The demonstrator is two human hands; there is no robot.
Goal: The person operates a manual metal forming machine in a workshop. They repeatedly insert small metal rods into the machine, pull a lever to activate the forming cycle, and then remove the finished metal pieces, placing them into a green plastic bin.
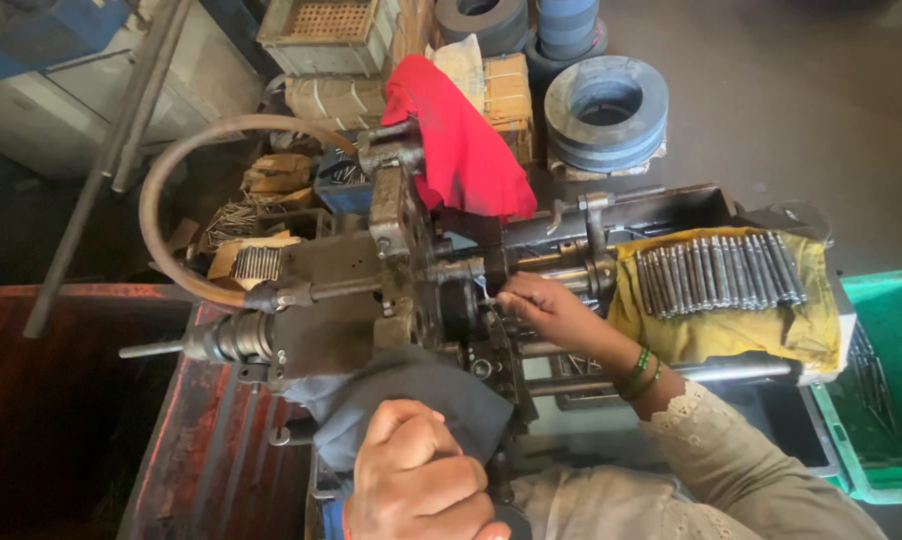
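Observation:
My left hand (419, 478) is clenched around a lever wrapped in dark grey cloth (411, 395) at the front of a greasy metal machine (391, 270). My right hand (546, 305) reaches into the machine's middle and pinches a thin metal pin (484, 296) at the chuck. Green bangles ring that wrist. A row of several grey metal pins (721, 272) lies on a yellow cloth (741, 325) just right of my right hand.
A red rag (461, 140) hangs over the machine's top. A curved hose (171, 190) loops at the left. Blue-grey rings (606, 112) stack behind. A green crate (886, 390) stands at the right, and a rusty red tray (181, 430) below left.

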